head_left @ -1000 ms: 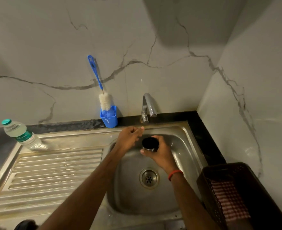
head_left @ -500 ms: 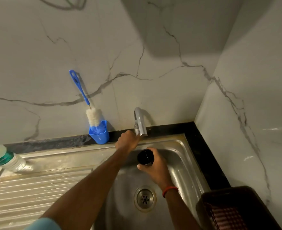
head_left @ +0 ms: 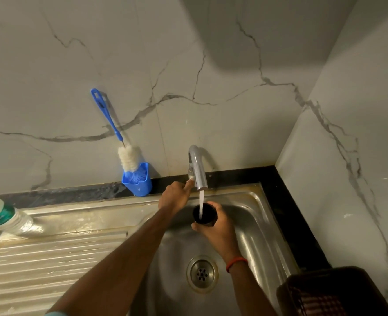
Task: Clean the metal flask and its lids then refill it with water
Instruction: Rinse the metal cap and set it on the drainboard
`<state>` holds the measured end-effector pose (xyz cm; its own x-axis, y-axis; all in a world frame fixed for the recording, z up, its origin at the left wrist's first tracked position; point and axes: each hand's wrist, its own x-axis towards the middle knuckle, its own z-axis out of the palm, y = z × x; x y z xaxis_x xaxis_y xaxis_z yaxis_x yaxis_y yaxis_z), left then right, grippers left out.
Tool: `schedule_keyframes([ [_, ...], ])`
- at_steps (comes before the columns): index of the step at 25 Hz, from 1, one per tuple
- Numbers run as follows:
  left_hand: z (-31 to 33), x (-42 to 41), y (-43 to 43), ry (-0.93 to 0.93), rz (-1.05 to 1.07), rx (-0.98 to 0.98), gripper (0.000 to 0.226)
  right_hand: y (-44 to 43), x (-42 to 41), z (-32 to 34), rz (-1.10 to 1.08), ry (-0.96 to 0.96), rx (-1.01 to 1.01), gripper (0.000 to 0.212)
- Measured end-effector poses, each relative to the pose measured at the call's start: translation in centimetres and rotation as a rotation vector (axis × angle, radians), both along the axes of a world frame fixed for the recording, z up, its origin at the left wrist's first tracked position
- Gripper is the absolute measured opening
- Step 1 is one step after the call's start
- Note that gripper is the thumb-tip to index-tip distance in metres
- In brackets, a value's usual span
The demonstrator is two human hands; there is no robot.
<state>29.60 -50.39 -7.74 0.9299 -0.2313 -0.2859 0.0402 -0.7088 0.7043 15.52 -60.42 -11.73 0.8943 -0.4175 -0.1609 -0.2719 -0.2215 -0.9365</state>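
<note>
Nearest me, a dark basket (head_left: 314, 283) sits at the counter's near right corner, and the drain (head_left: 202, 273) lies in the floor of the sink (head_left: 256, 236). Over the basin my right hand (head_left: 218, 231) wraps its fingers round the lid (head_left: 209, 212), a black round cup held upright, mouth open under the stream of water (head_left: 201, 201). My left hand (head_left: 173, 198) reaches the base of the tap (head_left: 198, 169); whether its fingertips pinch there I cannot tell. A brush (head_left: 128, 157) stands in a blue holder (head_left: 140, 184) at the back edge.

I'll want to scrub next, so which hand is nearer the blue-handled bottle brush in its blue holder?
Left. The left hand touches the knob of the chrome tap, just right of the blue-handled bottle brush; the right hand grips a black cup-shaped lid under the stream, farther right.
</note>
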Motion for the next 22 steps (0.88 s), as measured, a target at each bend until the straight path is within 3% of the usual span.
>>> schedule_keyframes([
  [3,-0.6,-0.8,1.7,0.003,0.005,-0.091,0.061,0.3,0.1,-0.1,0.059,0.008,-0.084,0.073],
  [8,-1.2,-2.8,4.0,-0.004,0.017,-0.208,0.046,0.4,0.6,-0.7,0.047,0.024,-0.141,0.071],
  [16,-2.4,-5.0,5.5,0.069,0.051,-0.314,0.036,1.4,-0.1,-2.5,0.011,0.108,-0.020,0.059],
  [22,-3.3,-5.9,6.0,0.088,0.046,-0.334,0.034,1.8,-0.5,-3.7,0.065,0.156,-0.039,0.075],
])
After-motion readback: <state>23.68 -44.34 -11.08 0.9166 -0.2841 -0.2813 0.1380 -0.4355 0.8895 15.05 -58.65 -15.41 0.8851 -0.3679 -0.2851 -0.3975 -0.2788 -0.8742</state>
